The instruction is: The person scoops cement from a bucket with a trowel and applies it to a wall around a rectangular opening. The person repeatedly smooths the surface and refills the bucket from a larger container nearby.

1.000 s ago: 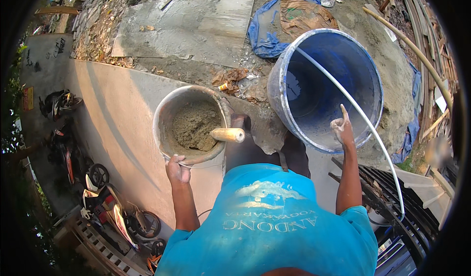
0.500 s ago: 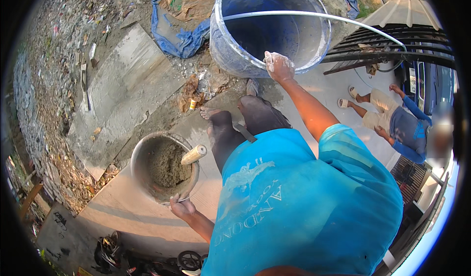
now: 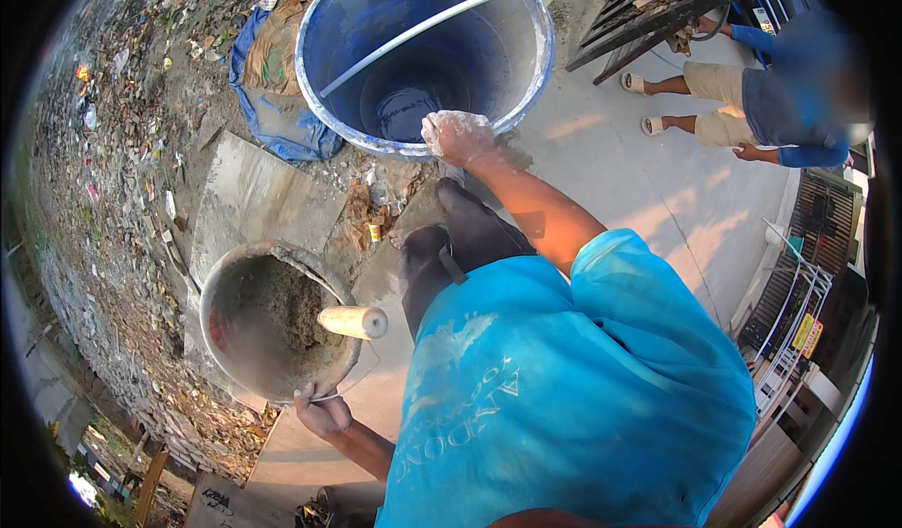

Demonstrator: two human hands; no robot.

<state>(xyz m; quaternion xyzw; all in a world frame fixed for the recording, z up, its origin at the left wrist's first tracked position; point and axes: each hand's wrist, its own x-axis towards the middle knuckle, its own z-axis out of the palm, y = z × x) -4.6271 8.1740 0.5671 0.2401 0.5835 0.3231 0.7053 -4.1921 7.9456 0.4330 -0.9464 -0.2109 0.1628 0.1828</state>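
My left hand (image 3: 324,413) is closed on the thin wire handle of a grey bucket (image 3: 221,359), at the rim nearest me. Grey mortar (image 3: 296,307) lies in the bucket. A wooden-handled tool (image 3: 352,321) leans out over its rim; the working end is hidden, so its kind does not show. Ahead of me stands a large blue barrel (image 3: 324,119) with a splashed rim and a little water (image 3: 406,113) at the bottom. My right hand (image 3: 458,138), caked with pale dust, is closed over the barrel's near rim. A white hose (image 3: 442,19) runs into the barrel.
A person (image 3: 780,96) in a blue top stands at the right by a dark slatted gate (image 3: 676,21). Flat boards (image 3: 249,190), blue sheeting (image 3: 268,129) and rubble (image 3: 122,199) lie at the left. A white metal rack (image 3: 794,331) stands at far right.
Barrel and bucket have shifted left in view as my view turned, and the barrel's bottom now shows. Both hands keep their holds. The other person's hand has moved up to the gate.
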